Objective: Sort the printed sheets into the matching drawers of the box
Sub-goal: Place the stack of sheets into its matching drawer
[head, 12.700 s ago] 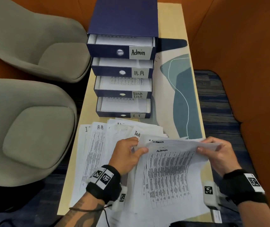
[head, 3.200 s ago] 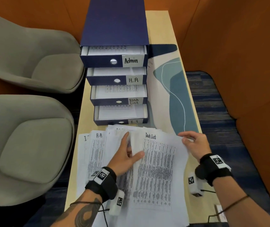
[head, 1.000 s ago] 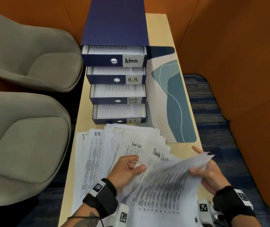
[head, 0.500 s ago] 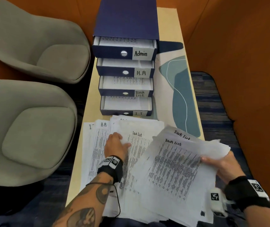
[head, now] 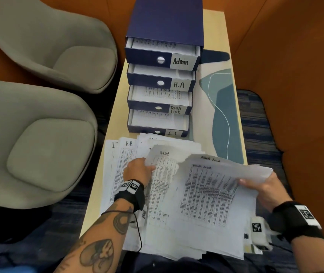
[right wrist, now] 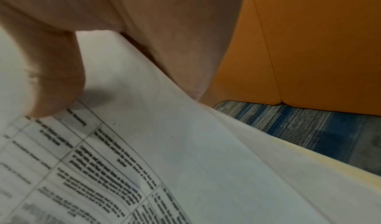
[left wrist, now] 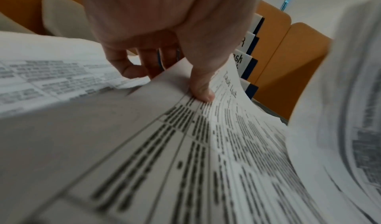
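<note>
Gripping a small stack of Task List sheets (head: 208, 192) at its far right edge with the right hand (head: 263, 189), thumb on top. Pinching the top corner of another Task List sheet (head: 163, 174) with the left hand (head: 137, 170), over the spread pile (head: 123, 154) on the worktop (head: 116, 107). Ahead of both, box (head: 167, 20) with four drawers pulled out.
</note>
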The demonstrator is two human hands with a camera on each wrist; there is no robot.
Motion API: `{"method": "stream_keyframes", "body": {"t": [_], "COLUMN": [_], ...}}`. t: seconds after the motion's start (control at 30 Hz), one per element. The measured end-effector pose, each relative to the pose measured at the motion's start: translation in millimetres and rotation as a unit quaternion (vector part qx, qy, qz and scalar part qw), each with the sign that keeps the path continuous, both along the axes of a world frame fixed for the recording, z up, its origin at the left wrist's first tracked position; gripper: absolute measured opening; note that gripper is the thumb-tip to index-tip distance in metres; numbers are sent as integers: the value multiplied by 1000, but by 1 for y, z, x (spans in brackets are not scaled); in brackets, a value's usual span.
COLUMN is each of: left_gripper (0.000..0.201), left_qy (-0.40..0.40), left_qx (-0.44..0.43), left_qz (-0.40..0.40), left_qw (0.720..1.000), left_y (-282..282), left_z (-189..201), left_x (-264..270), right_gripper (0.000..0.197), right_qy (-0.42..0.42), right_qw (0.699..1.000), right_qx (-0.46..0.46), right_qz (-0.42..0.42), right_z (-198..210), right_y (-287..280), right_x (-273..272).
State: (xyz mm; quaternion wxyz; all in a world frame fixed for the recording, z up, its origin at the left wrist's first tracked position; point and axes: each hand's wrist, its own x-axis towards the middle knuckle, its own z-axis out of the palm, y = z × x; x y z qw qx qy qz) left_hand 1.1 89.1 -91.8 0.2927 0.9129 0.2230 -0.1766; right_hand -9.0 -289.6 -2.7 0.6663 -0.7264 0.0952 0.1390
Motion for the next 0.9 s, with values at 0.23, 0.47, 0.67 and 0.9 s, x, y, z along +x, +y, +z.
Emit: {"method": "stream_keyframes", "body": {"t": [0.23,0.47,0.67,0.9], "left_gripper": [13,25,39,69], "left_qy": [-243,-44,-82,-14], "left_qx": [35,-478,-435,-10], "left_qz": [53,-68,30,36], "left_qw": [968,875,896,999], "left_y": [16,-19,-32,-34], "left_z": [13,59,36,-1], "left_x": [-36,-37,-22,13], "right_gripper": [71,30,83,50], "right_qy": [-23,29,36,11], "right_qw": [998,991,996,1000], "right_qx": [-18,62,77,-23], "right_qz": [48,117,28,14], "right_z": [-11,-21,-22,-11], "right_y": [11,17,12,-8], "right_x": [11,23,20,2]}}
